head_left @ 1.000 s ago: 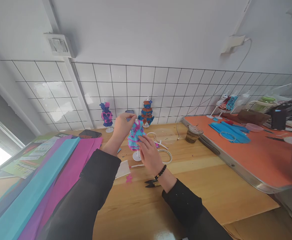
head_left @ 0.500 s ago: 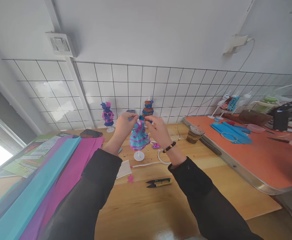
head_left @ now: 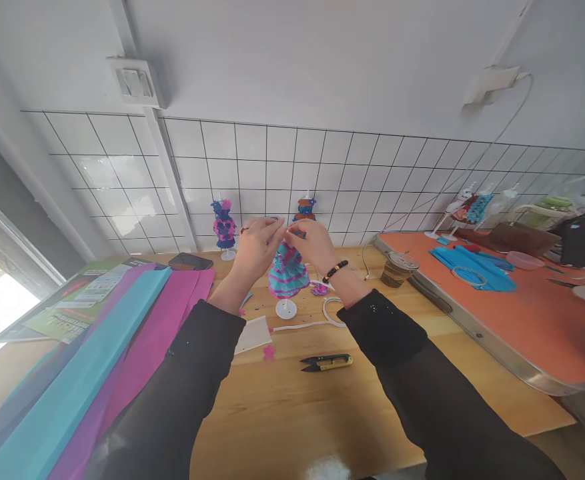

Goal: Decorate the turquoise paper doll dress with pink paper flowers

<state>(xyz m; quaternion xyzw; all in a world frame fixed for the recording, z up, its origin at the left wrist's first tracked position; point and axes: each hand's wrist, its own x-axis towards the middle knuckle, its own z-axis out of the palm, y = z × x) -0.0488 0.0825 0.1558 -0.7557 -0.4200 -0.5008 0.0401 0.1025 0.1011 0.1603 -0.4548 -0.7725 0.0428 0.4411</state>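
1. Both hands are up at the top of a small dress form, and here is the centrepiece: a turquoise-and-pink dress (head_left: 289,277) on that form, its round white base (head_left: 286,309) standing on the wooden table (head_left: 282,413).
2. The left hand (head_left: 261,247) comes in from one side, the right hand (head_left: 316,245) from the other, fingertips bunched narrow and nearly meeting just above the bodice. Whether either pinches anything, I cannot tell.
3. It looks like fine work at the neckline, so a light fingertip touch seems best: a heavy press could crush those ruffles or tip the slim stand.
4. Wrists steady and level, both sides worked evenly, would serve well; the black snips (head_left: 327,363) lie within easy reach, and the pink flower (head_left: 269,352) is best left clear of the sleeves.
5. Now the trouble spots! The fingers cover the form's neck and much of the upper bodice, exactly where the action is.
6. Behind the right hand, the brown-and-blue dress (head_left: 306,208) shows only its upper part.
7. The left sleeve hides one edge of the white sheet (head_left: 255,333), and the far-right clutter is blurred and cut off.
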